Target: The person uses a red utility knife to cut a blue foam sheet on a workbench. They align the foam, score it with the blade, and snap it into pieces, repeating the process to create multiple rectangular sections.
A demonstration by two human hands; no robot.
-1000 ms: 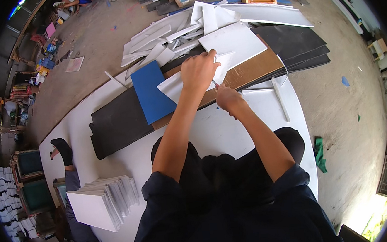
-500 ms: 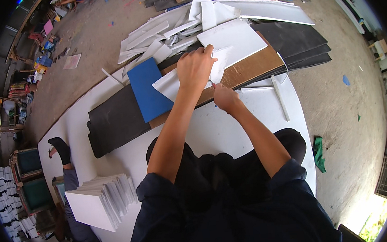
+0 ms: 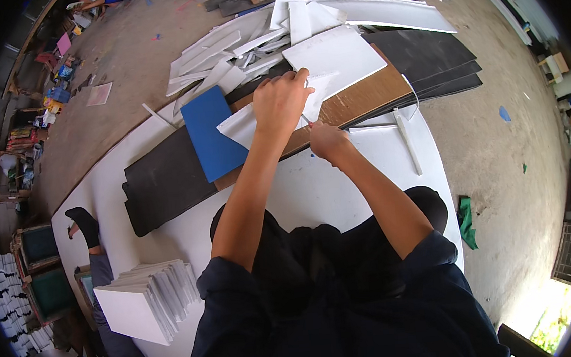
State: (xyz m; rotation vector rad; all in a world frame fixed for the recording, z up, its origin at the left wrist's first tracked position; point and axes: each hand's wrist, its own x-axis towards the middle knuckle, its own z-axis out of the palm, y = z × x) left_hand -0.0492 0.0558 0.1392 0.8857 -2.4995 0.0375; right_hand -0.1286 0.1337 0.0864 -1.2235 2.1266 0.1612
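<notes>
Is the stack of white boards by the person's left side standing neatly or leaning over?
Leaning. The stack of white boards stands on edge on the white sheet, its boards fanned and tilted against one another.

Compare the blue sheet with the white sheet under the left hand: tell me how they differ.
The blue sheet is blue, the white sheet is white. The blue sheet lies untouched on the black board; the white sheet is pressed down by the left hand, with the right hand at its near edge. The white sheet overlaps the blue sheet's right edge. Both are flat, thin rectangles.
</notes>
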